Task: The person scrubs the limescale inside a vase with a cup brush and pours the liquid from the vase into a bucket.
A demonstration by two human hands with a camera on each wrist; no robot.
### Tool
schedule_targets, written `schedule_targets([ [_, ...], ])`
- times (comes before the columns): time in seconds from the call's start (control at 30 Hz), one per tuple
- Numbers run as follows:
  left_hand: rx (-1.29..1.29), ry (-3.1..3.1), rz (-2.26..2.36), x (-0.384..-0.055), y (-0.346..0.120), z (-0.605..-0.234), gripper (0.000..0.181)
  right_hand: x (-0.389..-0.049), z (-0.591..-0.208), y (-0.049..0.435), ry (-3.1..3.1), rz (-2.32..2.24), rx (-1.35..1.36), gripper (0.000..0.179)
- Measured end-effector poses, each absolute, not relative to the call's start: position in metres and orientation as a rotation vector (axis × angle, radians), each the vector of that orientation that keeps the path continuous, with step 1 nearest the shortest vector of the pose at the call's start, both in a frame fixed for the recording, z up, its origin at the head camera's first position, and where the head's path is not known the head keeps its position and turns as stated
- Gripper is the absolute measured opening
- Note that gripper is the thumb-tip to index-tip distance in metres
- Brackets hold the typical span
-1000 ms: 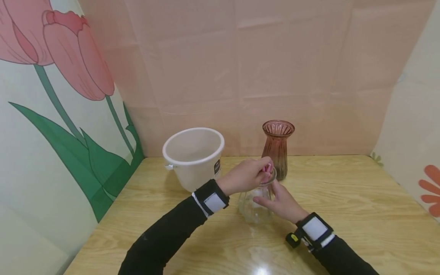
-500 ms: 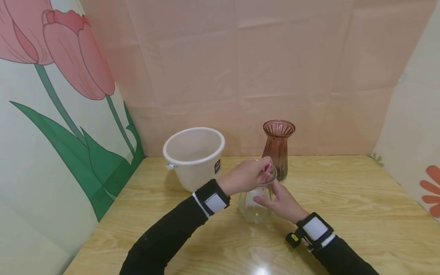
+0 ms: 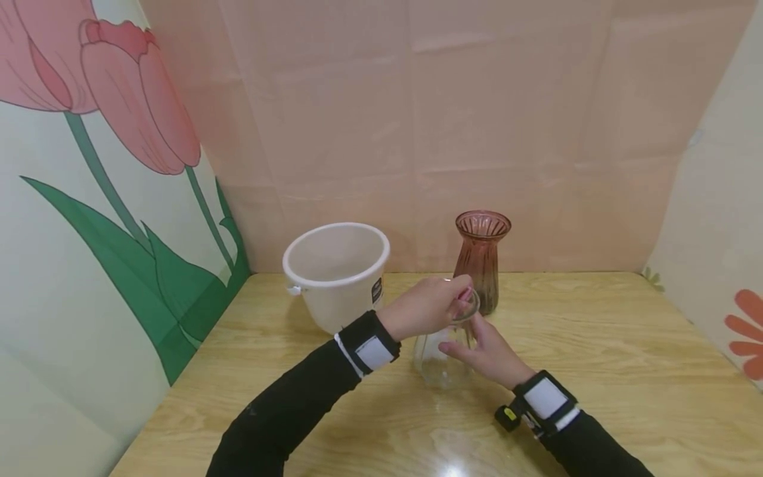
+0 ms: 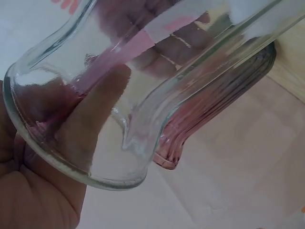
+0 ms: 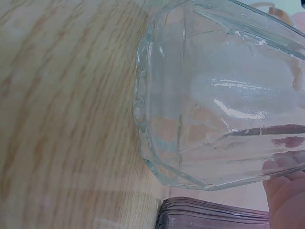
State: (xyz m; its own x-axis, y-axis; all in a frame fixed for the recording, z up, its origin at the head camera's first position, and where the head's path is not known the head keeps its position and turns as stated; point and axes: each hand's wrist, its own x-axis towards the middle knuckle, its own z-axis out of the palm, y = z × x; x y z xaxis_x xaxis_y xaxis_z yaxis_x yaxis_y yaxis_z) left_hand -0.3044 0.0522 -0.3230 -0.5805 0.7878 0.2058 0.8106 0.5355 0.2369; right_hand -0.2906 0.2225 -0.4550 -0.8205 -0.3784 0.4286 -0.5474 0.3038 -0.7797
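Pink plastic-looking material shows between the curled fingers [image 3: 460,306] of the left hand [image 3: 424,306], which grip a slim pink-and-white tool [image 4: 136,45] at the mouth of a clear glass vase [image 3: 444,363]; through the glass, the tool runs down inside the neck. The right hand [image 3: 496,354] holds that vase around its upper body, thumb on the near side, the other fingers behind. The vase stands mouth up over the middle of the desk [image 3: 596,344]; whether its base fully touches the surface is hard to tell.

Black sleeves [image 3: 280,411] and dark wrist straps [image 3: 368,346] cover both arms. Just behind the clear vase, a ribbed, reddish-purple vase [image 3: 479,258] stands upright, and to the left a cream bucket [image 3: 328,301] bears a dark label [image 3: 377,289].

The desk has pale yellow wood grain and a glossy finish, with a bright reflection near its front. Behind rises a creased, peach-pink backdrop [image 3: 507,99]; large tulips [image 3: 140,93] decorate the left wall, an orange-red flower [image 3: 750,331] the right.
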Motion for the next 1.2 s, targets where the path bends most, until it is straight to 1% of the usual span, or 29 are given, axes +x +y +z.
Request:
schedule_targets([
  [0.4, -1.407, -2.649, -0.451, -0.294, 0.048, -0.305, 0.023, -0.291, -0.451, 0.223, -2.411, 1.534, 0.850, 0.083],
  [0.7, -1.440, -2.451, -0.440, -0.288, 0.046, -0.285, 0.019, -0.292, -0.453, 0.221, -2.397, 1.533, 0.873, 0.084],
  [0.87, -1.455, -2.450, -0.465, -0.282, 0.045, -0.274, 0.017, -0.292, -0.453, 0.221, -2.392, 1.543, 0.886, 0.081],
  [1.1, -1.477, -2.366, -0.488, -0.278, 0.044, -0.262, 0.009, -0.292, -0.450, 0.221, -2.386, 1.549, 0.895, 0.084],
  [1.2, -1.475, -2.330, -0.503, -0.277, 0.042, -0.257, 0.009, -0.292, -0.450, 0.221, -2.380, 1.557, 0.895, 0.083],
])
